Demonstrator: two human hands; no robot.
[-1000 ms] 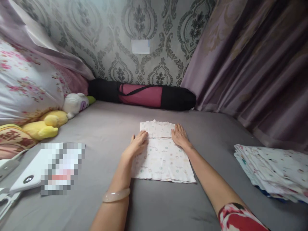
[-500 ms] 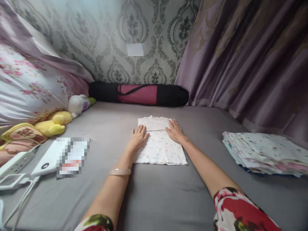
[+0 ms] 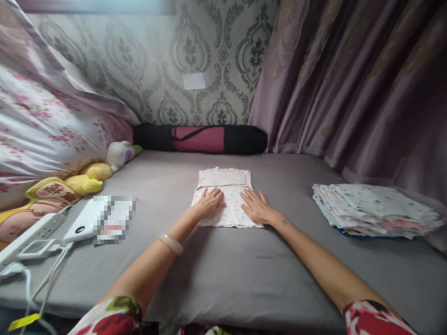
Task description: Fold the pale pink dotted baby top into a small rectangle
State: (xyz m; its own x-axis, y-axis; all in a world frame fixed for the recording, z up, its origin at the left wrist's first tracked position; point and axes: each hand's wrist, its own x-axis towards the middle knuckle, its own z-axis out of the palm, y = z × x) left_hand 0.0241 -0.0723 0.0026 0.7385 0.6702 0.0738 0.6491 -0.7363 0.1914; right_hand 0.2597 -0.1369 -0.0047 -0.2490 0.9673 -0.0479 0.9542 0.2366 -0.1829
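Observation:
A white garment with a small faint print [image 3: 228, 218] lies flat on the grey bed sheet [image 3: 223, 265]. Its far part is folded over, leaving a crosswise edge near the middle. My left hand [image 3: 210, 203] rests on the garment's left side, palm down, fingers stretched forward. On the right side lies my right hand [image 3: 256, 205], flat with the fingers spread, partly over the cloth's edge. Neither hand grips anything. A pale bangle [image 3: 171, 244] circles my left wrist.
At right lies a stack of folded printed cloths [image 3: 377, 204]. A power strip [image 3: 35, 235], cables and a white power bank [image 3: 85, 221] are at left, below plush toys [image 3: 84, 179]. A black and pink roll bag [image 3: 200, 138] lies along the wall.
Both hands have come nearer to me over the garment, the left also moving inward onto the cloth. The crosswise folded edge shows more fully. The camera view has shifted slightly.

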